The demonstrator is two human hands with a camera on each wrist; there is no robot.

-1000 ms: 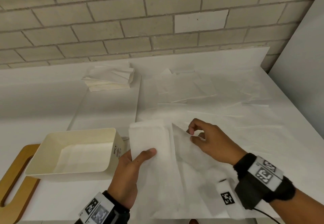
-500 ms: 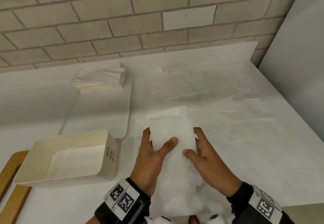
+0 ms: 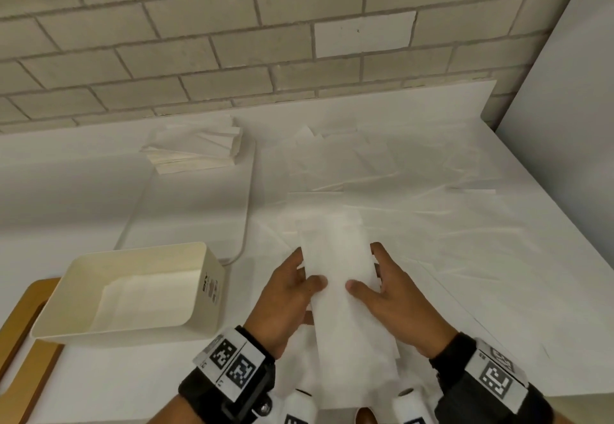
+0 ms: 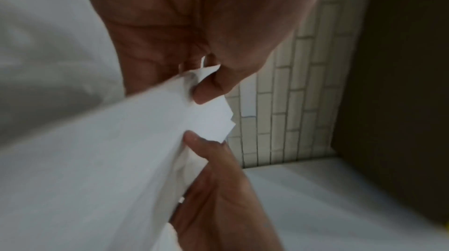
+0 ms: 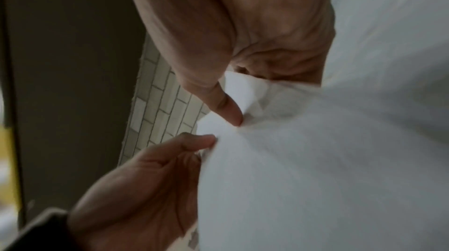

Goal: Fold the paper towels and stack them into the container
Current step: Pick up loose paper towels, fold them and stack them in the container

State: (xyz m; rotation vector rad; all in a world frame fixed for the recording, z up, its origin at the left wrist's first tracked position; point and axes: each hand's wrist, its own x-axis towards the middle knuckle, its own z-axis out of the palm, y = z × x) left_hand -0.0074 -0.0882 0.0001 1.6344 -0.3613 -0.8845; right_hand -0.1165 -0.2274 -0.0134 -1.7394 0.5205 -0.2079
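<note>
A white paper towel (image 3: 342, 277), folded into a long narrow strip, is held up over the table between both hands. My left hand (image 3: 292, 294) pinches its left edge, thumb on top and fingers behind. My right hand (image 3: 388, 294) pinches the right edge the same way. In the left wrist view my left thumb (image 4: 209, 90) presses the towel (image 4: 97, 159) near its far corner. The right wrist view shows my right thumb (image 5: 228, 107) on the towel (image 5: 316, 159). The cream container (image 3: 139, 251) stands open to the left of my hands, with a pale layer on its floor.
A stack of folded towels (image 3: 196, 151) sits at the back on a flat white board (image 3: 199, 211). Several unfolded towels (image 3: 365, 171) lie spread across the table's right half. A wooden board (image 3: 20, 340) lies at the front left. A grey panel (image 3: 564, 124) bounds the right side.
The towel lay half open with my right hand lifting a flap; it is now folded into a narrow strip. Both hands have closed in on its edges.
</note>
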